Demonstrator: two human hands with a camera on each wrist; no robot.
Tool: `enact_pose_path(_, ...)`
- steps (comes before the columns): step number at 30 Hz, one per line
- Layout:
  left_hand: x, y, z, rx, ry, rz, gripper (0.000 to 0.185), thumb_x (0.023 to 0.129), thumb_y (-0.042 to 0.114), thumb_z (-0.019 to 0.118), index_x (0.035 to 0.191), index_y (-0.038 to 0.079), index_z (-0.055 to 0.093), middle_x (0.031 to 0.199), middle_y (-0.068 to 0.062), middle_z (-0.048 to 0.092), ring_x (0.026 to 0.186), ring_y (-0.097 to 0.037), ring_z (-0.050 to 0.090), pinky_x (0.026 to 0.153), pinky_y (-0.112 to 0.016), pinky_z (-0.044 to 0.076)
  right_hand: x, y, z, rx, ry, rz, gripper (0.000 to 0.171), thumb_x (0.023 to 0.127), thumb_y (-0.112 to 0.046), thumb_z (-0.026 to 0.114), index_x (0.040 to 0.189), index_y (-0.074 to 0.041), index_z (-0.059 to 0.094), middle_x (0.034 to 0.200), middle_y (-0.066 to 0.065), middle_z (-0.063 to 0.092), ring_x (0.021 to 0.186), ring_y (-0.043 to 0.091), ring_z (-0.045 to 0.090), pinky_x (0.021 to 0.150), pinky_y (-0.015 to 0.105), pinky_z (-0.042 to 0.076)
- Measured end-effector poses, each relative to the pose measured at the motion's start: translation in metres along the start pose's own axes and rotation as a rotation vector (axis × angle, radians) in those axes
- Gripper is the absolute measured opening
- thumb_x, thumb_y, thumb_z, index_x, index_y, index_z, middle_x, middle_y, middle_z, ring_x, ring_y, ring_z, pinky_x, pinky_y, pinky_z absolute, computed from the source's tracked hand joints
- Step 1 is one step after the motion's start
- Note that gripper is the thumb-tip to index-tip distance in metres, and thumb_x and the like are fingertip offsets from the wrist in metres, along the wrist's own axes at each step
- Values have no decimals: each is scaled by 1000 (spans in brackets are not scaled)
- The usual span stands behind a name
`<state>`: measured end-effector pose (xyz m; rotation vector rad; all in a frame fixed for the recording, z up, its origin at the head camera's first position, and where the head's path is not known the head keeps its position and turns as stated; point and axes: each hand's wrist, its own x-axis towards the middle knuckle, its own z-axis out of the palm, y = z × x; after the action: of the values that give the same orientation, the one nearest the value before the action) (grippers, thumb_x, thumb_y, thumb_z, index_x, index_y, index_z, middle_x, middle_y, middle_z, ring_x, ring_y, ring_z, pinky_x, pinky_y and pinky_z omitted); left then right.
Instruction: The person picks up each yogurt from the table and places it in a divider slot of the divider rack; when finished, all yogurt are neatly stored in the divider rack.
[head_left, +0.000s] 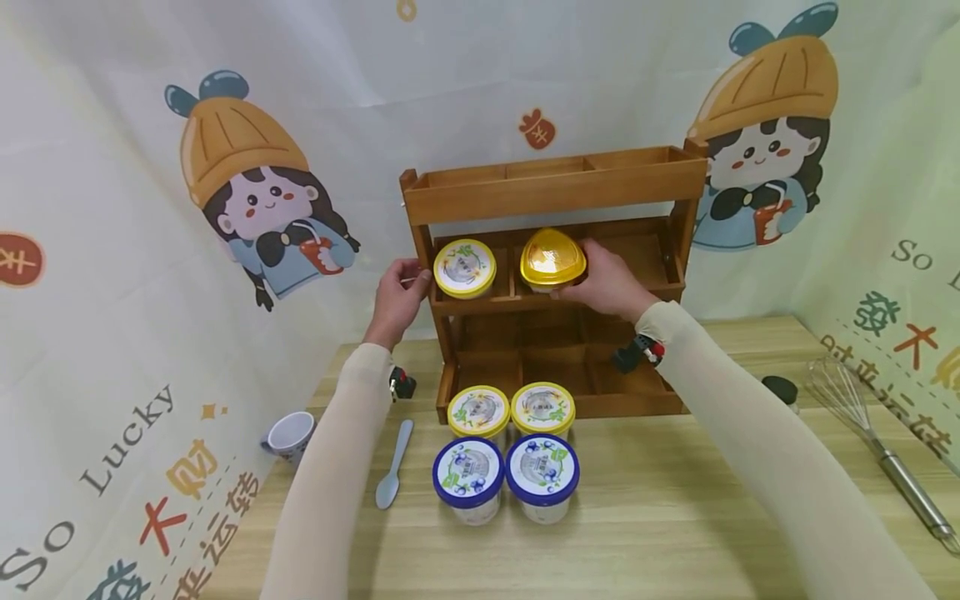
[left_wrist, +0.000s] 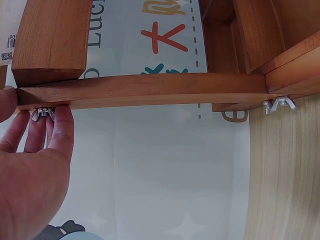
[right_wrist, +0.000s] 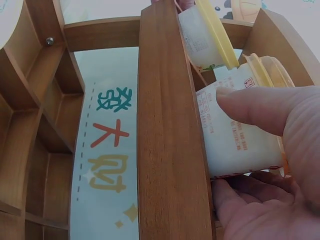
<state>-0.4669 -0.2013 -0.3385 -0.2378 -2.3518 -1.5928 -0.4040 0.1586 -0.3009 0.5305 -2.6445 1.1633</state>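
My right hand (head_left: 609, 283) grips a tub with a shiny gold, rounded-triangular lid (head_left: 553, 255) at the middle shelf of a wooden rack (head_left: 555, 200). In the right wrist view, my thumb lies across the white side of this tub (right_wrist: 240, 132), with fingers beneath it, just behind the shelf's front board. Left of it, a round yellow-rimmed tub (head_left: 465, 268) sits in the shelf's left compartment. My left hand (head_left: 397, 302) holds the rack's left side; the left wrist view shows thumb and fingers on opposite faces of the post (left_wrist: 150, 90), around a wing nut (left_wrist: 44, 114).
Before the rack stand two yellow-lidded tubs (head_left: 543, 408) and two blue-lidded tubs (head_left: 543, 471). A pale spoon (head_left: 395, 465) and a mug (head_left: 291, 435) lie to the left. At the right are a dark-lidded jar (head_left: 780, 389) and a whisk (head_left: 888, 454). Printed cloth hangs behind.
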Motion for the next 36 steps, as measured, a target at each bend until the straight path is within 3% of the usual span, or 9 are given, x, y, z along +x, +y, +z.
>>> enact_pose_path(8,-2,1,0,-6,6,6,45,108,30,61,146,7,53,143,-17,59,133,-34,58,111,-50,54,-15,1,-3,96,-35,35,92,91,-24,86,160,0,31,163,21,42,150,39,45,123,52,42)
enact_pose_path(14,-2,0,1,-6,3,12,45,108,30,62,146,7,53,143,-17,59,133,-33,59,111,-49,54,-34,5,-4,171,12,34,90,95,-25,81,164,-2,27,166,21,41,152,38,44,123,50,42)
enact_pose_path(20,-2,-1,1,-15,6,15,43,108,28,61,145,7,53,142,-17,59,132,-34,59,110,-49,55,-55,12,-2,212,66,6,80,98,-25,78,161,-3,34,161,20,47,147,38,50,120,49,46)
enact_pose_path(27,-2,-1,0,-21,11,22,41,109,27,60,144,6,54,141,-17,59,130,-33,60,109,-47,56,-78,16,6,185,93,-19,65,99,-28,76,152,-4,46,154,19,56,141,38,56,117,51,49)
enact_pose_path(36,0,-5,3,-17,27,46,39,108,26,62,142,7,56,137,-17,61,127,-34,62,106,-48,56,-100,39,41,176,59,-17,50,101,-28,74,142,-7,54,145,17,63,134,37,62,113,52,53)
